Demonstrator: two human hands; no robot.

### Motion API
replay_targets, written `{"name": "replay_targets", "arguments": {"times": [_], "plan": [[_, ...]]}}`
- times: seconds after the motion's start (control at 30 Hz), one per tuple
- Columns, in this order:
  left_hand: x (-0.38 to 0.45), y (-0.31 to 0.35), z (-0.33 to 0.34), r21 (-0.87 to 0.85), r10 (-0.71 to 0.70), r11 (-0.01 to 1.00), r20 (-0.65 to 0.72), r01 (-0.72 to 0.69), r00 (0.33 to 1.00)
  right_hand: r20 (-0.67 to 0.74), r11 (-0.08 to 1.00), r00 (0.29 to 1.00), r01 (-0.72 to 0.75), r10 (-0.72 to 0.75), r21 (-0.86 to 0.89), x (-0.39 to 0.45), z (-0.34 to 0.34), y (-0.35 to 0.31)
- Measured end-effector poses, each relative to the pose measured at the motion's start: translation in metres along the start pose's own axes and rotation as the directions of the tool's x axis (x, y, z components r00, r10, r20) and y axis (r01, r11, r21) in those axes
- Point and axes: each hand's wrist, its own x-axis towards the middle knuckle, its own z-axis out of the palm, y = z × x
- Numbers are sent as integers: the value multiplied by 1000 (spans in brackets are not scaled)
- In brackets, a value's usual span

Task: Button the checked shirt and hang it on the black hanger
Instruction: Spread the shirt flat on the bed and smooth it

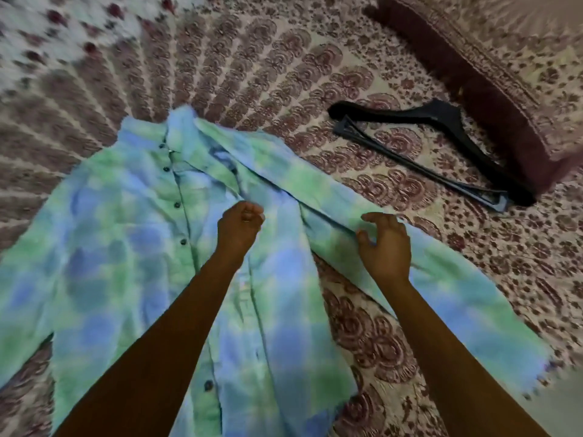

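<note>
With the left hand (241, 227) clenched on the shirt (126, 247) front and the right hand (386, 244) released over the sleeve, line up the plackets flat on the bed (284, 74) before buttoning.

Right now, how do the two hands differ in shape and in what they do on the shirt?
The left hand is closed into a fist, seemingly pinching the front of the checked shirt near its middle; the right hand is open, fingers curled and spread. The left hand sits over the body panel; the right hand is over the outstretched sleeve, toward the black hanger. Both are above the shirt; neither touches the hanger.
</note>
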Motion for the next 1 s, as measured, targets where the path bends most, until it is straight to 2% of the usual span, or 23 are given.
{"name": "replay_targets", "arguments": {"times": [0.1,0.2,0.3,0.37,0.43,0.53,0.6,0.67,0.73,0.77,0.83,0.9,0.93,1.0], "plan": [[46,-1,-24,94,97,992,-154,-83,983,-23,993,993,114,-114,12,33,29,-32],[90,7,-41,174,175,976,-242,-135,954,-40,989,989,145,-145,-16,67,51,-54],[136,18,-50,206,138,975,-276,-81,951,-17,977,985,170,-174,-127,99,71,-66],[160,26,-47,120,35,993,-290,0,957,14,975,985,174,-173,-138,114,80,-68],[184,33,-42,35,-44,998,-277,56,960,-21,975,977,209,-211,-78,128,85,-68],[222,48,-39,-73,-31,997,-285,10,958,-137,965,961,251,-239,80,161,75,-70],[252,60,-39,-173,-36,985,-308,-19,951,-124,960,967,238,-221,145,196,66,-75],[279,69,-33,-222,-70,975,-312,-1,948,-94,973,975,210,-201,100,232,64,-79],[299,71,-25,-196,-59,981,-314,-4,948,-72,975,973,215,-219,-57,260,71,-79],[305,69,-22,-135,-32,991,-297,-9,954,-46,960,970,230,-241,-162,266,76,-77],[309,62,-17,126,44,992,-194,-19,980,41,882,945,317,-323,-350,271,91,-70],[301,53,-17,332,195,932,-132,-142,972,50,832,922,369,-384,-415,263,101,-63],[291,52,-19,360,321,895,-105,-265,941,8,842,919,365,-395,-397,256,104,-58],[269,41,-24,396,567,769,-64,-501,821,-46,872,915,366,-400,-324,229,106,-49]]}}
